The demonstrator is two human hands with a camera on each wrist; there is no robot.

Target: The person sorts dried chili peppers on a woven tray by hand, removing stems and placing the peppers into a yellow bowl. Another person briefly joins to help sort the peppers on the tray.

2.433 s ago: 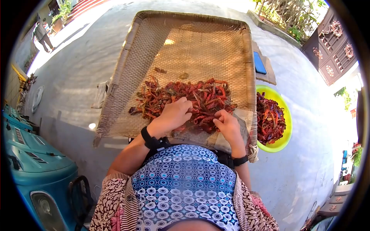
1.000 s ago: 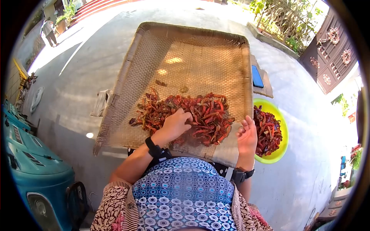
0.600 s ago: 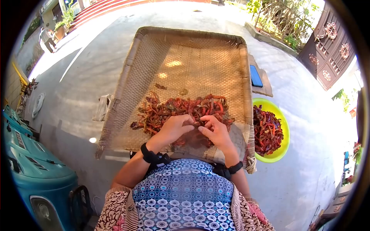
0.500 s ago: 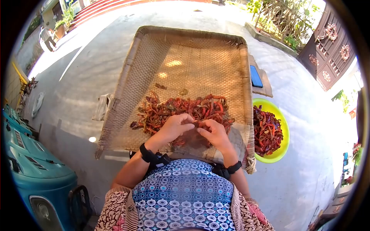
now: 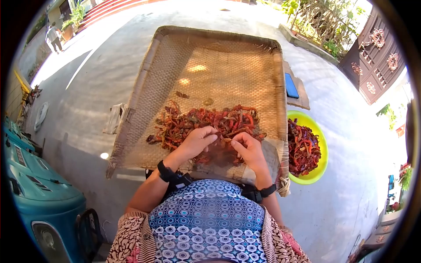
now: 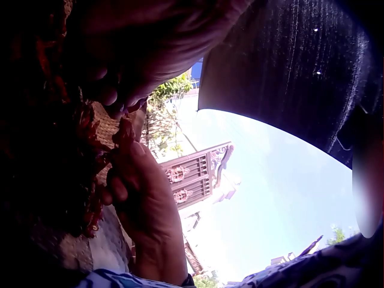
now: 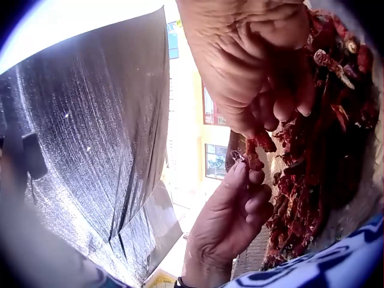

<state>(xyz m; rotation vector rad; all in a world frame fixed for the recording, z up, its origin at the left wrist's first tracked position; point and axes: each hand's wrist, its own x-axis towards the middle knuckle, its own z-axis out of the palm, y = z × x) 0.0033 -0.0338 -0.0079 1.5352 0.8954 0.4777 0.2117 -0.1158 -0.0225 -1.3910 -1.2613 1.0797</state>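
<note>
Red, shrivelled peppers in a long loose pile (image 5: 246,117) lie on the near part of a tan woven-cane tray (image 5: 241,70). Versus 1.0 s ago: right hand (image 5: 251,152), then at the tray's 4 o'clock edge with fingers raised, is now back at the pile, facing the left hand (image 5: 192,144). Versus 0.5 s ago: fingertips sit slightly farther apart; pile outline much the same.

State of hands: both narrow, fingers curled, pinching one small wrinkled red pepper piece (image 7: 254,158) between them, over the pile's near side at about 5 o'clock.

Visibility: in the head view fingertips cover most of the piece; left wrist view very dark over the pile, individual peppers hard to separate. Bowl's 9 o'clock rim cut off by the tray edge.

Materials: tray weave coarse, rim thick and rounded, frayed cord at 5 o'clock. Thin greyish sheet (image 5: 268,157) there too, beside right hand. Smooth lime-green round bowl (image 5: 325,149) off the tray's 4 o'clock, heaped with glossy dark-red peppers (image 5: 304,151). Blue flat rectangle (image 5: 290,86) on brown cardboard (image 5: 300,103), 2 to 3 o'clock.
</note>
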